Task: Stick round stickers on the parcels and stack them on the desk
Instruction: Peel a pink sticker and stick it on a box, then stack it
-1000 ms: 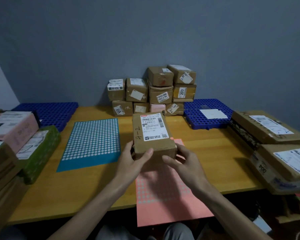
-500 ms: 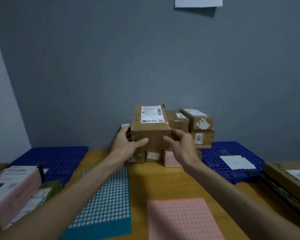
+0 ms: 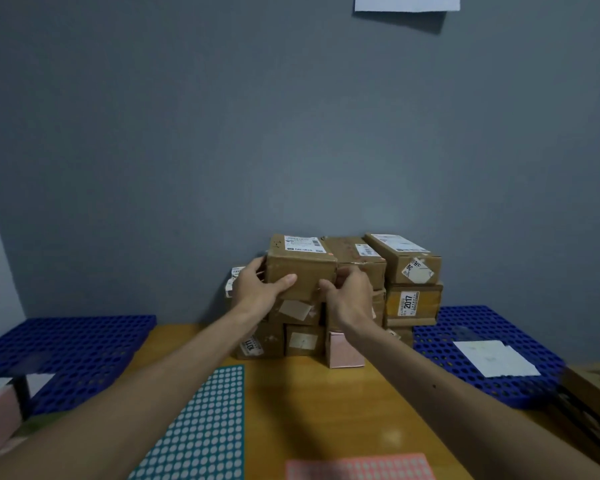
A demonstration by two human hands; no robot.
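Head view: left hand (image 3: 257, 289) and right hand (image 3: 350, 296) clasp the parcel (image 3: 302, 266), placing it atop the stack (image 3: 413, 303); it seems seated. Next, the 2 hands should let go evenly.

Looks like a small parcel-sorting room: labelled parcels (image 3: 413, 303) stacked at 12 on desk (image 3: 326, 410), sticker sheets (image 3: 201, 427) at 6, blue grids (image 3: 66, 341) at 9 and 3.

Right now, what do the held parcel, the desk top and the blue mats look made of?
The held parcel: brown cardboard, matte, creased faces, white paper label. The desk: wood or wood-look laminate, semi-gloss; grain streaks and a light glare show. The blue mats: probably moulded plastic; uniform colour, regular hole grid.
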